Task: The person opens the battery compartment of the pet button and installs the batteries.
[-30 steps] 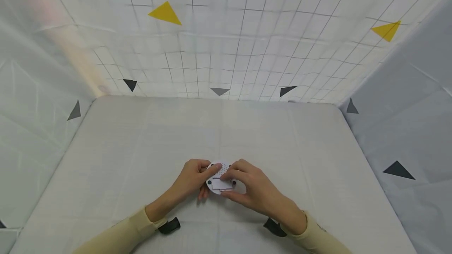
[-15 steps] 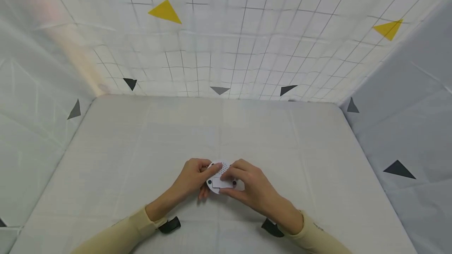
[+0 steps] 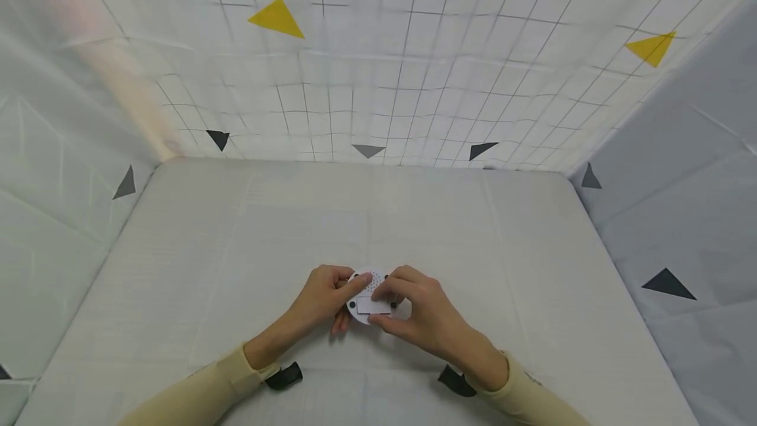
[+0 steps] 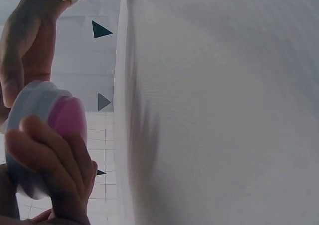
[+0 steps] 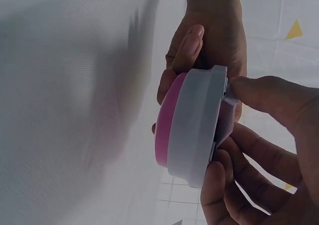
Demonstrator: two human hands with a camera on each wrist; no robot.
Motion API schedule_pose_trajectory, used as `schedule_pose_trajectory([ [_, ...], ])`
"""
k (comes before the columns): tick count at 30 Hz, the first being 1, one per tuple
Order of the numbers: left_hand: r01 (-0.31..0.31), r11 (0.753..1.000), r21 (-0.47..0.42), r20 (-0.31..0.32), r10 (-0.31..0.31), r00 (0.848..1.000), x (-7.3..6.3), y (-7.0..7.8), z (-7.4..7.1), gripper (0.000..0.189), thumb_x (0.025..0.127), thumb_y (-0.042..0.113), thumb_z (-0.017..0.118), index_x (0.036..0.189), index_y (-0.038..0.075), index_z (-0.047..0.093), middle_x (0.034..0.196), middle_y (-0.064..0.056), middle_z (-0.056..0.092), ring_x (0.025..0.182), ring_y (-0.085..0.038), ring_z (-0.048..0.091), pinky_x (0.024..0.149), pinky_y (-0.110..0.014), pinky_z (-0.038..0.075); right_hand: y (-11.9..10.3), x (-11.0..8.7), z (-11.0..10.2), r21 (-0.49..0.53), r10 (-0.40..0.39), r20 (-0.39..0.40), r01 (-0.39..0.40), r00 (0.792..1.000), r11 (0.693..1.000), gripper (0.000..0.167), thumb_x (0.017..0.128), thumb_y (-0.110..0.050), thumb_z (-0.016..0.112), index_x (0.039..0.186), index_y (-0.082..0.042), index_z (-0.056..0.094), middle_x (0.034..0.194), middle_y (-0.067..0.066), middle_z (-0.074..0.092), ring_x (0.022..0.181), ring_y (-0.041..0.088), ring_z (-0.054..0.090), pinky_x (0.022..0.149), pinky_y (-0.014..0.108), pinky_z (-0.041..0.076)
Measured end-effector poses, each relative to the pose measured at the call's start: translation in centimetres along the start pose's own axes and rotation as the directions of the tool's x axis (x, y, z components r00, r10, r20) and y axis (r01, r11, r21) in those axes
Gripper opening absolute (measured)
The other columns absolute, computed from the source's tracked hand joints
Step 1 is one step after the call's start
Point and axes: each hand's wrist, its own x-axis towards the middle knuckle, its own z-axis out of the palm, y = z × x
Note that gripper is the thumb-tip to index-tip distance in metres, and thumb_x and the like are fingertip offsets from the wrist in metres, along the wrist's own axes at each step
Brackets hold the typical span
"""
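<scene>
A round white device (image 3: 376,283) with small holes and dark feet on its back is held up between both hands. The right wrist view shows its pink domed front (image 5: 169,123) facing the table. My left hand (image 3: 322,296) grips the device's left side, thumb over the back and fingers underneath. On the back, a white rectangular battery cover (image 3: 374,306) is pinched by my right hand (image 3: 430,313), thumb at the near edge and fingers at the far one. In the right wrist view the cover (image 5: 227,123) stands tilted from the back, its far part behind the fingers.
A white cloth covers the table (image 3: 284,215). Behind it stands a grid-lined white sheet (image 3: 355,71) with yellow and dark triangles, and plain side sheets (image 3: 668,202) close off left and right. Dark straps (image 3: 284,378) hang under both wrists.
The battery cover has shifted slightly; its near edge, notched a second ago, looks straight now. My right thumb and fingers have moved a little with it, while my left hand has stayed in place.
</scene>
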Motion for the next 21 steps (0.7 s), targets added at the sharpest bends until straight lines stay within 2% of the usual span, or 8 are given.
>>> schedule_pose_trajectory([
  [5, 0.008, 1.000, 0.000, -0.006, -0.008, 1.000, 0.01, 0.06, 0.00, 0.046, 0.106, 0.044, 0.063, 0.083, 0.003, 0.066, 0.052, -0.011, 0.064, 0.037, -0.019, 0.058, 0.036, -0.035, 0.048, -0.19, -0.05, 0.07, -0.017, 0.019, -0.006, -0.019, 1.000, 1.000, 0.029, 0.081, -0.019, 0.094, 0.098, -0.014, 0.072, 0.094, -0.003, 0.065, 0.084, 0.010, 0.063, 0.067, 0.023, 0.057],
  [14, -0.001, 1.000, -0.013, -0.013, 0.001, 1.000, 0.00, 0.02, -0.11, 0.047, 0.106, 0.043, 0.064, 0.084, 0.002, 0.066, 0.051, -0.013, 0.064, 0.036, -0.021, 0.059, 0.036, -0.035, 0.047, -0.10, -0.12, 0.50, -0.019, -0.006, -0.055, 0.005, 0.998, 1.000, 0.031, 0.080, -0.014, 0.094, 0.100, -0.011, 0.070, 0.095, -0.001, 0.065, 0.084, 0.010, 0.065, 0.064, 0.018, 0.057],
  [21, 0.009, 1.000, -0.007, -0.015, -0.009, 1.000, 0.09, -0.12, -0.12, 0.046, 0.106, 0.044, 0.064, 0.085, 0.003, 0.068, 0.052, -0.013, 0.064, 0.037, -0.021, 0.059, 0.037, -0.033, 0.047, -0.44, -0.26, 0.68, -0.026, 0.062, -0.036, -0.063, 0.997, 0.998, 0.030, 0.081, -0.014, 0.092, 0.101, -0.011, 0.070, 0.097, -0.003, 0.063, 0.086, 0.009, 0.064, 0.065, 0.018, 0.057],
])
